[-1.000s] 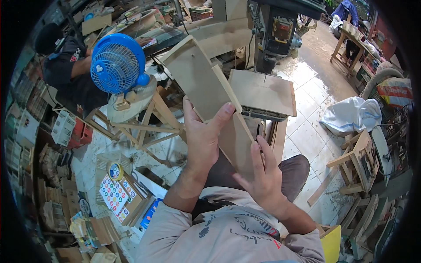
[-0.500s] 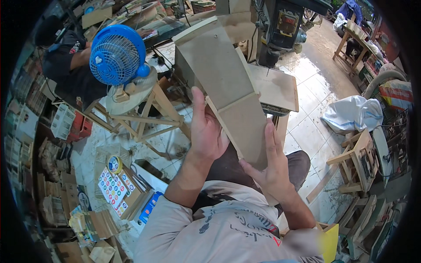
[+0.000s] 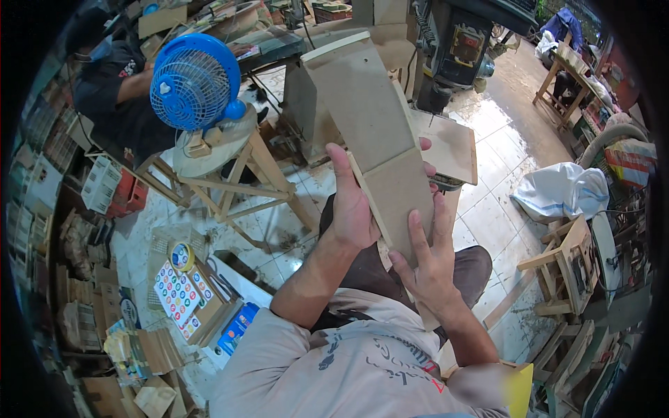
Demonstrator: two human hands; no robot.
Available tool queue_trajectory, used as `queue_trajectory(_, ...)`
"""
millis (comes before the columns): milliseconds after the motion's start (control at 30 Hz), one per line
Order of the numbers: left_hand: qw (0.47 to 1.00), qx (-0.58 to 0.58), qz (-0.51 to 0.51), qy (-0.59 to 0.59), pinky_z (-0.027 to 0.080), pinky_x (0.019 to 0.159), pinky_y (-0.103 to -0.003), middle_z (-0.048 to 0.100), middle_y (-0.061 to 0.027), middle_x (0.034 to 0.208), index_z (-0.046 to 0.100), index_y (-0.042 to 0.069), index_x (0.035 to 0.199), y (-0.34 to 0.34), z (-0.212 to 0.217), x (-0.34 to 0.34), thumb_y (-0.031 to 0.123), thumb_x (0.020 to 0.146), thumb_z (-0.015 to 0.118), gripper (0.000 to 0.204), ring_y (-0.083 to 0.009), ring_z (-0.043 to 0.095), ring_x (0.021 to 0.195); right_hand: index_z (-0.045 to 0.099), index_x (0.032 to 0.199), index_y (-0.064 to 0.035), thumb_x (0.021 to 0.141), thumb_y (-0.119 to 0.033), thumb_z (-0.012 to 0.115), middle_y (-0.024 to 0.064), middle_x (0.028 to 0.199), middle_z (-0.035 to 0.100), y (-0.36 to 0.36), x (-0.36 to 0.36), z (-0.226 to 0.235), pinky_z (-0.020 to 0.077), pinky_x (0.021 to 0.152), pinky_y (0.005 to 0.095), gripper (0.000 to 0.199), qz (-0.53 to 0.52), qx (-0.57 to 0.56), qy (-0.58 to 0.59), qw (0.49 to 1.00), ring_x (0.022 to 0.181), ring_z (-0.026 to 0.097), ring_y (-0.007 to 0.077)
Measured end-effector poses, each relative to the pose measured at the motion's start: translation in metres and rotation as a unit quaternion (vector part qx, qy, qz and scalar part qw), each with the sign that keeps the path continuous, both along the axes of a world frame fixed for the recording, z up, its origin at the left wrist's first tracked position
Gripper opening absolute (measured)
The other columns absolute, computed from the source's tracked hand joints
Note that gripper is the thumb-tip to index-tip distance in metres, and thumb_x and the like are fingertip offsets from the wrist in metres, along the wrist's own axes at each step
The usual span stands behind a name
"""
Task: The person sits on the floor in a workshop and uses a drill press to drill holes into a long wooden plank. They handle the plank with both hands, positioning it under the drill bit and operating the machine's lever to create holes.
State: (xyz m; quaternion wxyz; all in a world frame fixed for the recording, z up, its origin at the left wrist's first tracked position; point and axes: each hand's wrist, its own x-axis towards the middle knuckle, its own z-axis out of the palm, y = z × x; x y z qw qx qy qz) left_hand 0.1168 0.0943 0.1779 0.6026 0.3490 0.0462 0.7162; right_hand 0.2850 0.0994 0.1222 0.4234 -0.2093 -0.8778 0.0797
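Both hands grip the long wooden board (image 3: 380,146): left hand (image 3: 352,205) clasps its left edge, right hand (image 3: 428,268) supports the near end. Its long axis runs away, tilting up-left.

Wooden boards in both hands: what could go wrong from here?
1. The wooden boards are long and rise well above the left hand and right hand, which grip only the lower end; the stack could tip or the boards slide apart.
2. The top end sits close to the drill press; a swing might knock it.
3. The blue fan rests on a small wooden stool nearby; a dropped board could topple it.
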Motion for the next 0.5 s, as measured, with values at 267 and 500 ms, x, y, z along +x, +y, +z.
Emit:
queue_trajectory(267,0.999,0.007,-0.007,0.051,0.056,0.092,-0.038,0.053,-0.0153,0.138,0.042,0.002,0.144,-0.004,-0.005,-0.002,0.087,0.086,0.016,0.106,-0.0236,0.063,0.112,0.044,0.149,-0.0093,0.078,-0.028,0.081,0.0375,0.152,0.027,0.0,-0.002,0.001,0.0328,0.11,0.0647,0.082,0.001,0.023,-0.004,1.0,0.139,0.034,0.055)
queue_trajectory(500,0.993,-0.076,0.081,0.049,0.052,0.097,-0.046,0.053,-0.0166,0.137,0.039,0.002,0.146,-0.007,-0.015,0.019,0.09,0.083,0.018,0.11,-0.0294,0.06,0.114,0.045,0.148,-0.0106,0.081,-0.03,0.078,0.0372,0.152,0.026,0.003,-0.003,0.002,0.0318,0.109,0.0666,0.077,-0.008,0.006,-0.001,1.0,0.14,0.032,0.0528)
